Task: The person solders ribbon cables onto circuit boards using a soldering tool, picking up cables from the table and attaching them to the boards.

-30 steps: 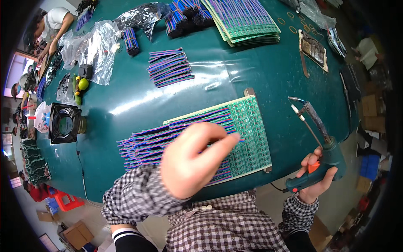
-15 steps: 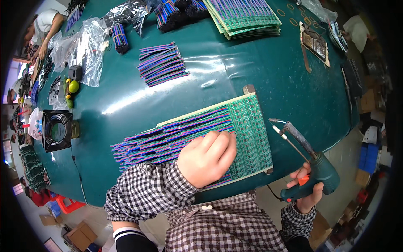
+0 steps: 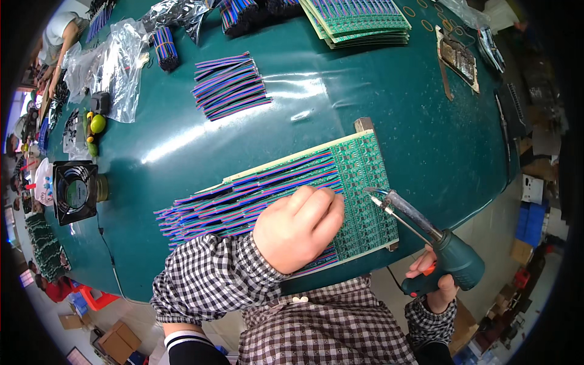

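A green circuit board panel (image 3: 368, 176) lies at a slant before me. Rows of striped blue, red and black ribbon wires (image 3: 261, 182) run leftward from it. My left hand (image 3: 299, 228) rests over these wires, its fingers curled together and pointing at the panel; their tips and whatever they pinch are hidden. My right hand (image 3: 447, 286) is wrapped round the grip of a dark green soldering gun (image 3: 465, 258) with an orange trigger. The gun's tip and thin feed tube reach over the panel's right part, a little right of my left fingers.
Loose ribbon wires (image 3: 231, 85) lie beyond the panel, with stacked circuit panels (image 3: 365, 24) farther back. A wooden bar (image 3: 364, 125) shows under the panel's right end. A small black fan (image 3: 76, 191) stands at left. A worn metal stand (image 3: 457, 61) lies at far right.
The soldering gun in my right hand has moved left and slightly down, bringing its tip from beside the panel to over it. My left hand stays nearly in place.
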The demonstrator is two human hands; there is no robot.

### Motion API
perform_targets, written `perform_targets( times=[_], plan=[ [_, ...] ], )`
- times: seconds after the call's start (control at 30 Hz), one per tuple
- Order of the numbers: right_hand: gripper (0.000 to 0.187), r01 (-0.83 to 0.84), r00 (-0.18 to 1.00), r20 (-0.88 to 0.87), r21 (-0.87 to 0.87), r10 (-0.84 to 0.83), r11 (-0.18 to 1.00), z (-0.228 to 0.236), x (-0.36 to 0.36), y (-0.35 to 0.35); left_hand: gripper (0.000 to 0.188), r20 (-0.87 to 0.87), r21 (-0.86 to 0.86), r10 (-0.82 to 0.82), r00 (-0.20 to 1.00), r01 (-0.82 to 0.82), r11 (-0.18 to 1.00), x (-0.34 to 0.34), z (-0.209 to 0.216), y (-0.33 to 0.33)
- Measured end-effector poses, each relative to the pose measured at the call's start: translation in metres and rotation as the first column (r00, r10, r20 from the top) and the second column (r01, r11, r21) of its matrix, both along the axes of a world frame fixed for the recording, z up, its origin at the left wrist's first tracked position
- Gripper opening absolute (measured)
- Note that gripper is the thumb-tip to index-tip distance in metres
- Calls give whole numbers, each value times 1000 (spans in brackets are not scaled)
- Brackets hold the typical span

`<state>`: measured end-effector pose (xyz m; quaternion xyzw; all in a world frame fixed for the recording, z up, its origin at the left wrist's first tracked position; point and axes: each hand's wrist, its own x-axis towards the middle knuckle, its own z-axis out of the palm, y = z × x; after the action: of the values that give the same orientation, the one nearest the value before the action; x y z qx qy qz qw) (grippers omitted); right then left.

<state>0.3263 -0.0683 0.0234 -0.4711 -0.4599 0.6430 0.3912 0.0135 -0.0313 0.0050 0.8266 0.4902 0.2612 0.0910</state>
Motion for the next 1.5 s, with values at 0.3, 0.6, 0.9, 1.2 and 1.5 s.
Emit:
perform_targets(
  times=[0.3,0.6,0.9,1.2,1.5],
  plan=[
    [88,-8,1000,28,-67,10,998,3,-6,-1,33,77,-43,4,997,-1,999,-4,-2,2],
    [88,-26,999,26,-130,30,991,4,-7,-4,32,68,-69,14,998,-9,998,-2,-1,2],
    [89,-62,997,44,-132,69,989,2,-10,-3,31,92,-59,20,996,-15,998,-1,-2,4],
    [90,-65,996,43,-165,73,984,2,-9,-6,31,94,-63,26,995,-20,998,-1,-1,1],
    [88,-27,1000,-15,-138,25,990,2,-12,-2,32,86,-65,27,996,-21,998,-3,-1,5]
  ],
)
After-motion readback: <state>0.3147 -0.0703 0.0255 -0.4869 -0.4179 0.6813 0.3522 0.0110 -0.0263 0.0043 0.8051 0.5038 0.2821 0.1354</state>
